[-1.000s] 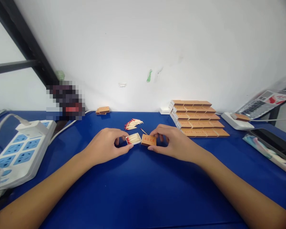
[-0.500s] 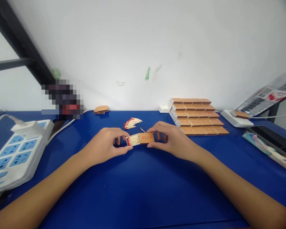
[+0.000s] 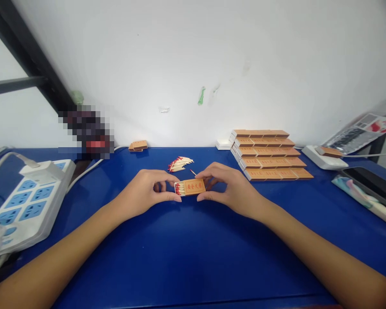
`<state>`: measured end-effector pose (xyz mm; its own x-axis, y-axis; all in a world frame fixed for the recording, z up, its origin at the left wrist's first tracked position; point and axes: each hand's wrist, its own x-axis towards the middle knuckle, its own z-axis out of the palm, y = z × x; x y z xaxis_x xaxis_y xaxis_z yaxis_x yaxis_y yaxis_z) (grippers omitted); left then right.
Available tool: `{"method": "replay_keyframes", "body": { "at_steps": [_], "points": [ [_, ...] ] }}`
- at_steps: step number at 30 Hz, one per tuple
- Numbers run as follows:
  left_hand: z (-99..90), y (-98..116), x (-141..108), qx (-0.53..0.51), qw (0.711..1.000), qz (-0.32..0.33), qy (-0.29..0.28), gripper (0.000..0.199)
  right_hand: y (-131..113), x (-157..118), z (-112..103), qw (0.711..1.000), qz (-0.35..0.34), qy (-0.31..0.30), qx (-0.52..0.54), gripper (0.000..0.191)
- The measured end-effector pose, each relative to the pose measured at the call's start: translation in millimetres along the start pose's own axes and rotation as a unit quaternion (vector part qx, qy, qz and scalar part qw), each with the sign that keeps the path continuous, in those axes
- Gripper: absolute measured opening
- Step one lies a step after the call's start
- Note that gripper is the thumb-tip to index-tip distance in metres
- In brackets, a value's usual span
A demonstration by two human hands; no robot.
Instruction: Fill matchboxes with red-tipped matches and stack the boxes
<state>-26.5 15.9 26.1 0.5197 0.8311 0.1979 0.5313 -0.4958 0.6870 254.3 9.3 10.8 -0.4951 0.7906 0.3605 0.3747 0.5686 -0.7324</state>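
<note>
matchbox, partly open, held above the near-middle of a blue tabletop [image 3: 180,253]. the orange-brown sleeve [image 3: 194,187], printed with red characters, lies face up and covers most of the white inner tray [image 3: 175,185]; the tray's left end projects from it, exposing red-headed matches [image 3: 180,189] with their heads to the left. the left hand [image 3: 138,195] grips the exposed end of the tray between thumb and fingers. the right hand [image 3: 234,189] grips the right end of the sleeve in the same manner, thumb on the near side and fingers on the far side.

just beyond the sleeve, near the right fingertips, lies a single loose match [image 3: 193,172], its red head at the far end. farther back and slightly left is a loose match pile [image 3: 180,164], heads mostly to the left. at the rear, against the white wall [image 3: 167,56], are two small matchboxes [image 3: 138,146] on the left, overlapping, and white boxes [image 3: 224,145] right of centre. adjoining these, a stepped matchbox stack [image 3: 266,162] rises in five tiers.

at the right side, another matchbox [image 3: 330,152] rests on a white electrical block [image 3: 323,161], with a black slab-shaped device [image 3: 373,182] nearer the viewer. at the left edge lies a white power strip [image 3: 40,223] with blue sockets, bearing a white plug-in adapter [image 3: 42,172].
</note>
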Motion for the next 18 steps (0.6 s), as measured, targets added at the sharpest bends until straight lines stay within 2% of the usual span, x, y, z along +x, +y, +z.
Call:
{"method": "replay_keyframes", "body": {
  "at_steps": [3,6,9,12,18],
  "points": [
    [3.7,5,-3,-0.011,1.000,0.007,0.002,0.034,-5,-2,8,1.000,-0.012,-0.004,0.014,0.039],
    [7.3,9,-4,-0.033,0.999,0.017,-0.007,0.046,-9,-4,12,0.999,-0.016,-0.022,0.027,0.039],
    [9.2,9,-4,-0.060,0.998,0.000,-0.035,0.054,-11,-5,13,0.998,-0.005,-0.036,0.042,0.041],
    [8.8,10,-4,-0.077,0.996,-0.020,-0.048,0.047,-12,-4,10,0.998,0.010,-0.039,0.039,0.039],
    [5.7,15,-5,-0.057,0.998,0.003,0.001,0.035,-12,-1,5,0.998,0.020,-0.009,0.053,0.037]
  ]
}}
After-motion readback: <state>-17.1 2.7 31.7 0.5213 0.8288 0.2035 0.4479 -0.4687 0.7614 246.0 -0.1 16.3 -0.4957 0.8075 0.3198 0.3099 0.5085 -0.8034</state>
